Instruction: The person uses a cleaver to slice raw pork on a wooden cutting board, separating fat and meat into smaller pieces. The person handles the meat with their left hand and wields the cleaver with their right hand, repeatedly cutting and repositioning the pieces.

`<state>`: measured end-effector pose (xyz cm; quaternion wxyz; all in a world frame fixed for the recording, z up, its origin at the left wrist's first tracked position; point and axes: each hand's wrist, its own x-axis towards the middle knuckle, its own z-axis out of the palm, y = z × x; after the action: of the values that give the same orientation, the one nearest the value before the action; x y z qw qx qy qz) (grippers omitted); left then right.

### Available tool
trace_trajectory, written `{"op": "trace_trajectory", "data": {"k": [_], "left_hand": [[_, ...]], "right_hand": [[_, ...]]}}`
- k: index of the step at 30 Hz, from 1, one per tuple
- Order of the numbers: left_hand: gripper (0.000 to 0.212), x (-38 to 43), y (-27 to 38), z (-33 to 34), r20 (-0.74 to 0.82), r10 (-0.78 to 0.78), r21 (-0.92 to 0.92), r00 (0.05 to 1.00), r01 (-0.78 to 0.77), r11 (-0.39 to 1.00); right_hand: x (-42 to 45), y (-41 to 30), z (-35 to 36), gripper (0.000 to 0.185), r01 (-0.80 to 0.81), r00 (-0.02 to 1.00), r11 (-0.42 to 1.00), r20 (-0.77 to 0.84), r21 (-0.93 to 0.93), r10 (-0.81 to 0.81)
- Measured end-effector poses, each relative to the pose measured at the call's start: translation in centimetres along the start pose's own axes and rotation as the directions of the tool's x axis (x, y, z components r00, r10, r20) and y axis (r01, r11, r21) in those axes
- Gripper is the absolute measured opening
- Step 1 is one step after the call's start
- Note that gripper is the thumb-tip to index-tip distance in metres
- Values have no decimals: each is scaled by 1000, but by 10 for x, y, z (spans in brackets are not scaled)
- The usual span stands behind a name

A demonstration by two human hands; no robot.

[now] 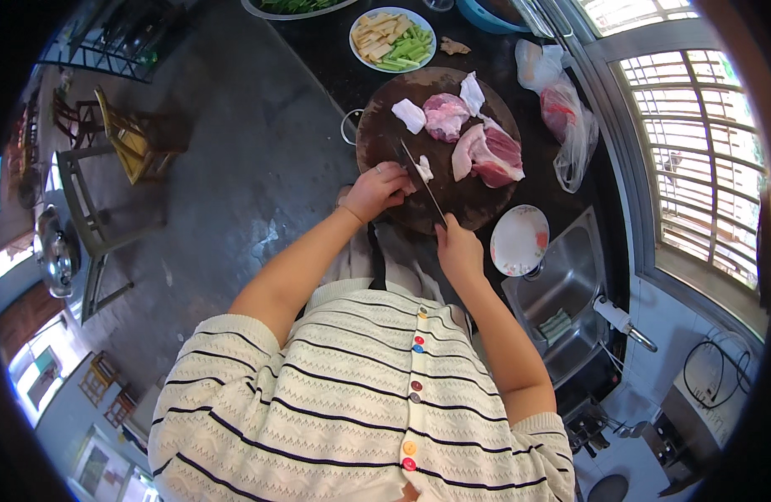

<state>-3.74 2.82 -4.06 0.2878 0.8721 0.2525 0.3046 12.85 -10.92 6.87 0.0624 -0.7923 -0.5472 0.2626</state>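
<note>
My right hand grips the handle of a kitchen knife, its blade pointing away over the near part of a round wooden chopping board. Left of the blade, my left hand holds a small piece of meat near the board's edge. A small white scrap of fat lies just right of the blade. Farther back on the board are a white piece of fat, another white piece, a chunk of raw meat and a larger slab of raw meat with a fatty rind.
Behind the board stand a plate of sliced vegetables and a piece of ginger. Plastic bags, one with meat, lie at the right by the window. A white dish rests at the corner of a steel sink.
</note>
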Motion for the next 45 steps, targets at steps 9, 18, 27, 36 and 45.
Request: {"op": "trace_trajectory", "data": {"k": [9,18,27,36,45], "left_hand": [[31,3,3,3,-68,-36,-31,997,34,999],[31,2,1,7,-101,-104,-64,989,98,993],[30,3,1,5,-113,-102,-81,988,93,992],[31,4,4,9,-117,-78,-78,990,69,995],[25,-17,3,-12,-106,-78,18,991,80,997]], "right_hand": [[54,-31,17,24,35,995,996,-98,78,-27],[8,-1,10,24,-8,1000,998,5,68,7],[55,-28,24,23,29,997,999,-76,34,-27],[47,-21,24,24,8,999,1000,-50,13,-7],[20,11,22,24,-9,999,997,-53,72,13]]}}
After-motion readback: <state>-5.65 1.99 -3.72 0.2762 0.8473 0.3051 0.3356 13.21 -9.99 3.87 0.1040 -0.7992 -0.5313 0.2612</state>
